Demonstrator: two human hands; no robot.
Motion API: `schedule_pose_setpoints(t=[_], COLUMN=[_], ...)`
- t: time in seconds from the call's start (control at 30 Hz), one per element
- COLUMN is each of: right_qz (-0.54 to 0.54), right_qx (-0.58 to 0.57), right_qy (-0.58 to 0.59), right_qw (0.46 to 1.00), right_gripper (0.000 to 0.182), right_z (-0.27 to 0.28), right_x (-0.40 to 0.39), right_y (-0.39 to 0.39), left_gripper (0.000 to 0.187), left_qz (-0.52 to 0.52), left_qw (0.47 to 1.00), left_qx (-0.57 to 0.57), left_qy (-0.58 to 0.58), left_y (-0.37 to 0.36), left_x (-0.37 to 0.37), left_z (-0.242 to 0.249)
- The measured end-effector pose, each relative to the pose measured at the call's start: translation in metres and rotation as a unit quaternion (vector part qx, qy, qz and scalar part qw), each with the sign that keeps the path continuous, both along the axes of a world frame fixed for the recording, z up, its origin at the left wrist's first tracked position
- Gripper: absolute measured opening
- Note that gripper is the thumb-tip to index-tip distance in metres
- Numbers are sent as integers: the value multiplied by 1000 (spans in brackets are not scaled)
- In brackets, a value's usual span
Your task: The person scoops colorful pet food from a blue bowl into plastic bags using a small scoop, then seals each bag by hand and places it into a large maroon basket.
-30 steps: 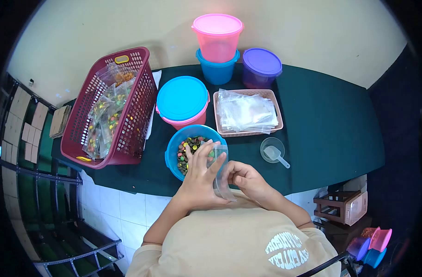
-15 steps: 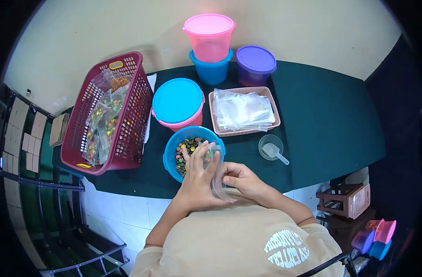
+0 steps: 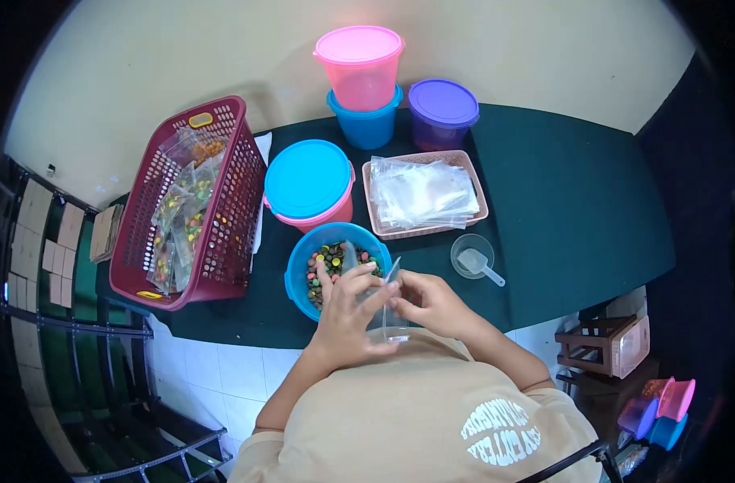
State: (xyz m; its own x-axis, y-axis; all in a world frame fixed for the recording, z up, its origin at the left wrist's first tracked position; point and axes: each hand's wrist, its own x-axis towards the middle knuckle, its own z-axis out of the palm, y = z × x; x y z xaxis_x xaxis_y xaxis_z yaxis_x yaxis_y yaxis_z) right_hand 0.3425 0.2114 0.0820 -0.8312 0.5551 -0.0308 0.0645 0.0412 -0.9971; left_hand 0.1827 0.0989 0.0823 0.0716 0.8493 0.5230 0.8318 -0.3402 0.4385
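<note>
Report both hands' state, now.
Left hand: holding a clear plastic bag between thumb and fingers.
Right hand: closed, fingertips pinching the same bag's edge.

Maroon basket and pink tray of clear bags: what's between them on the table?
In the head view, the blue-lidded pink tub stands between the basket and the tray; a white sheet shows beside the basket.

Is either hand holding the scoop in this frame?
No, the scoop rests in a small clear bowl, while the left hand and right hand handle a plastic bag.
</note>
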Motion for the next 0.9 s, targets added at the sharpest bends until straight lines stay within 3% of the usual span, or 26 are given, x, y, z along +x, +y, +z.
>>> schedule_pose_setpoints(t=[0.1,0.17,0.23,0.27,0.3,0.33,0.4,0.43,0.6,0.73,0.83,0.9], right_qz=[-26,-63,-116,-112,-111,-82,-40,-38,-114,-101,-63,-61], right_qx=[-64,-76,227,296,296,350,430,431,390,324,362,367], right_qy=[37,67,91,96,96,107,113,114,53,-57,-95,-105], right_qw=[997,993,963,944,944,927,895,894,912,939,925,922], right_gripper=[10,9,7,11,11,12,15,15,16,15,15,14], right_z=[-5,0,23,27,29,31,33,31,13,23,14,12], right_x=[3,9,16,16,15,11,5,5,10,9,8,7], right_y=[0,2,2,2,2,1,-2,-3,-4,-9,-8,-9], left_gripper=[102,99,88,76,66,49,44,40,12,8,9,13], left_qz=[9,44,77,53,29,-44,-9,23,51,42,38,87], left_qw=[1000,991,987,987,978,977,974,967,975,986,988,986], left_qx=[-9,89,127,83,39,-16,-62,-110,-81,-48,-39,-112], left_qy=[18,-90,-56,-129,-202,-206,-220,-231,-201,-156,-143,-86], left_y=[2,5,3,3,4,11,14,16,17,19,19,15], left_x=[-1,-1,-4,-4,-2,-3,10,15,13,21,24,21], left_z=[6,12,17,16,19,26,26,27,22,18,17,17])
